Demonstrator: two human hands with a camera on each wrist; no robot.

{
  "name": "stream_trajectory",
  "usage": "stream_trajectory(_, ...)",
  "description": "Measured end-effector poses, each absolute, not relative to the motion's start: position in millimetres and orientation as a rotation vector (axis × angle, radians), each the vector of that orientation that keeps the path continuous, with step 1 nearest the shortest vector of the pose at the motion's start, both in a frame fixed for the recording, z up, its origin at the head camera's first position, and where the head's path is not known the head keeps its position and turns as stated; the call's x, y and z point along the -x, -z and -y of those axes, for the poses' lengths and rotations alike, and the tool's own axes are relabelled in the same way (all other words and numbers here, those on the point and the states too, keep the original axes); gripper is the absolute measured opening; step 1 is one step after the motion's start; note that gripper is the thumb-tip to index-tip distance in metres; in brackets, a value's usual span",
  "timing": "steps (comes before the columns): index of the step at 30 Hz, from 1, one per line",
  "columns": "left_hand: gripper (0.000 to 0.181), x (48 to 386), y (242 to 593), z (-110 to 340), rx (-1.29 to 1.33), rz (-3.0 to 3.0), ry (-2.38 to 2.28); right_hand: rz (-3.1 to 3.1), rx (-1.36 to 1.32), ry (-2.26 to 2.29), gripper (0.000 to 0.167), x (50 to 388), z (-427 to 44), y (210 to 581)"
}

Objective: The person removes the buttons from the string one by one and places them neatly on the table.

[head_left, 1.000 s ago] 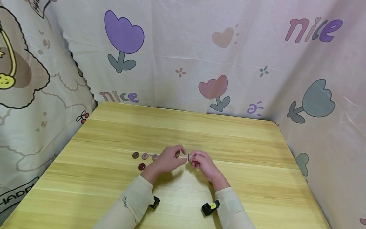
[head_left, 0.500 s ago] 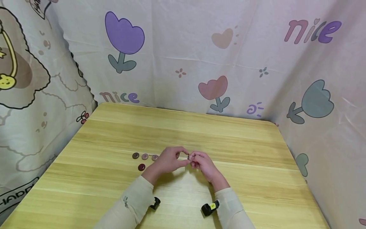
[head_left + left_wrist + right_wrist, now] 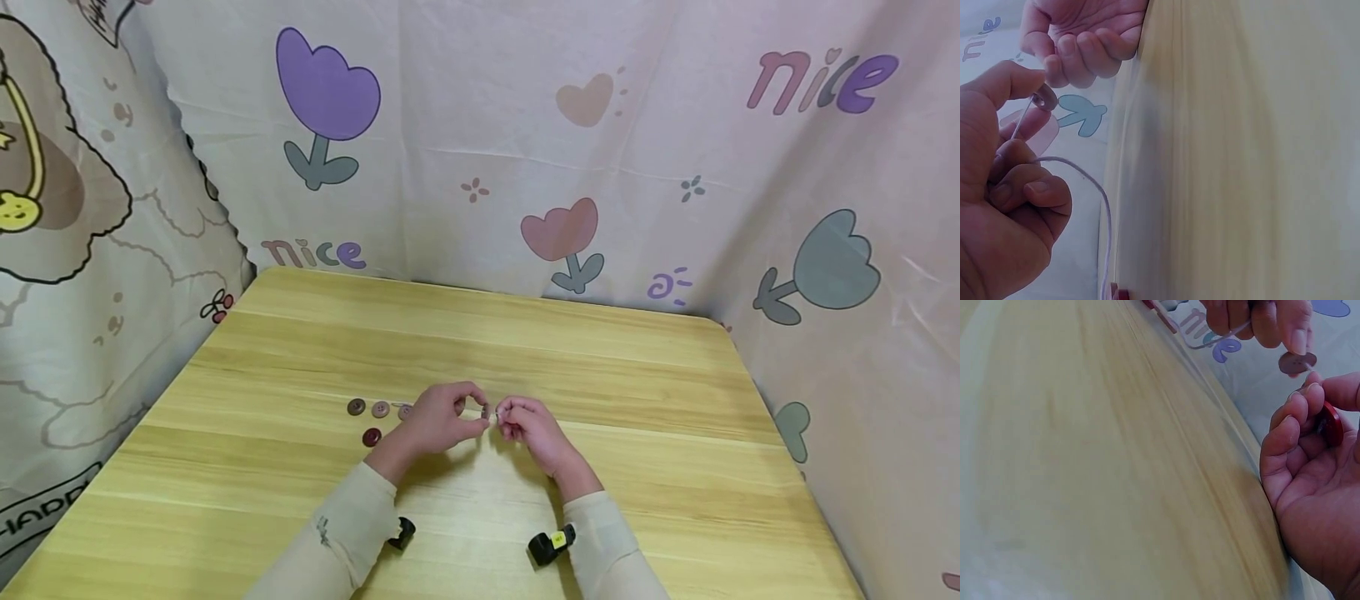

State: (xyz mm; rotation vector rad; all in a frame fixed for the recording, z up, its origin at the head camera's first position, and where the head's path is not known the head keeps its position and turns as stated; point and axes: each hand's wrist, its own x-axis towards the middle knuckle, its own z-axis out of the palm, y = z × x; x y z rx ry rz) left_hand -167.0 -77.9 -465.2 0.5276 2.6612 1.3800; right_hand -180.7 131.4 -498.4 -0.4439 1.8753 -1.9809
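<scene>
My left hand (image 3: 442, 418) pinches a brownish-pink button (image 3: 1297, 362) between thumb and index finger. A thin white cord (image 3: 1094, 181) passes through this button and runs by my left hand's curled fingers, hanging down beyond them. Just to the right, my right hand (image 3: 534, 427) pinches the cord close to the button. A red button (image 3: 1331, 425) sits inside the curled right fingers, against the palm. Both hands are raised over the wooden table (image 3: 600, 367), with a small gap between their fingertips.
Left of my left hand lie a dark brown button (image 3: 356, 407), a pinkish button (image 3: 380, 409), another partly hidden pinkish button (image 3: 405, 412) and a dark red button (image 3: 371, 437). A printed curtain (image 3: 465, 100) stands behind the table.
My left fingers closed on the button at my right fingertips and drew it slightly left. A short stretch of cord now shows between the hands. My right hand has barely moved.
</scene>
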Motion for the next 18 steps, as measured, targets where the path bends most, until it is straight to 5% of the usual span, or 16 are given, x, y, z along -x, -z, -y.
stream_trajectory(18, 0.019, 162.6, 463.3, 97.6, -0.467, -2.621, -1.445, -1.904, 0.431, 1.969, 0.026, 180.7, -130.4, 499.3)
